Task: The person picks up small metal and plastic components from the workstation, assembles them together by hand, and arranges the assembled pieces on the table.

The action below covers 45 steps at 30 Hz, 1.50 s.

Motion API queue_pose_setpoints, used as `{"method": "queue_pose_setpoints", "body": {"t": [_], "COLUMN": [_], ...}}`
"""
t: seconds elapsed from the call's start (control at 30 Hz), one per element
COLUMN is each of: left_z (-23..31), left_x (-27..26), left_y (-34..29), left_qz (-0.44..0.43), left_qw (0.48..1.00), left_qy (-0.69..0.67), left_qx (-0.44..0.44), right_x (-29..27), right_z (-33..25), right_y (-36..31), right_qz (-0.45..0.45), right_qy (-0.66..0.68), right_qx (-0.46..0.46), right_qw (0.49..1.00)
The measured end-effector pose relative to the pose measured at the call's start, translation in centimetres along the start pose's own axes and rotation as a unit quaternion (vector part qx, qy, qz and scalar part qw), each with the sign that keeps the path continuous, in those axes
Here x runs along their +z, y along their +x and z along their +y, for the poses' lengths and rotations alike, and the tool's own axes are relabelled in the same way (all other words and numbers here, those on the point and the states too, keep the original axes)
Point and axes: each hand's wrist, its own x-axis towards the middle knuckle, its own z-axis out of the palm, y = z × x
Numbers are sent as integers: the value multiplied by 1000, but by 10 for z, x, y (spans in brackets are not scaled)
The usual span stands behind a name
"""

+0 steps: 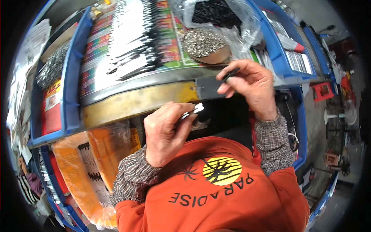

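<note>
My left hand (164, 133) is closed in front of the bench edge, pinching a small shiny metal piece (198, 108) with rounded ends. Its inner part is hidden by my fingers. To the right and a little higher, my right hand (253, 85) pinches a small black piece (230, 74) between thumb and fingertips; its exact kind is too small to make out. The hands are apart. Just beyond my right hand lies a heap of small shiny metal parts (203, 41). Farther left, several slim bright metal pieces with black ends (133, 46) lie in a long row.
A clear plastic bag (247, 23) holds black parts (216, 13) at the back. Blue bins stand left (71, 77) and right (282, 50). The worn bench edge (143, 99) runs before me. Below it, at left, sits an orange plastic-wrapped crate (69, 154).
</note>
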Motion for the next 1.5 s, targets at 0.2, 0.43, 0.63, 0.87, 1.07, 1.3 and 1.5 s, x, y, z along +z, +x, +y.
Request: {"method": "queue_pose_setpoints", "body": {"t": [0.2, 0.43, 0.63, 0.87, 1.07, 1.3, 1.5], "left_z": [7, 13, 8, 2, -2, -2, -5], "left_x": [9, 11, 13, 17, 17, 26, 26], "left_y": [-5, -11, -15, -17, -21, -27, -30], "left_qz": [-34, -72, -76, -70, -93, -76, -85], "left_qw": [999, 993, 991, 991, 990, 990, 993], "left_qy": [-24, -48, -67, -90, -94, -114, -83], "left_qx": [-29, -79, -87, -75, -48, -38, -26], "right_x": [10, 16, 19, 22, 23, 19, 13], "right_z": [19, 36, 37, 40, 51, 63, 51], "right_y": [-28, -46, -49, -48, -50, -54, -57], "right_qz": [-3, -37, -28, -52, -85, -122, -134], "right_qy": [63, 102, 97, 94, 140, 182, 63], "right_qx": [1, -11, -11, -32, 1, -10, -3], "right_qw": [998, 994, 995, 994, 987, 976, 989]}}
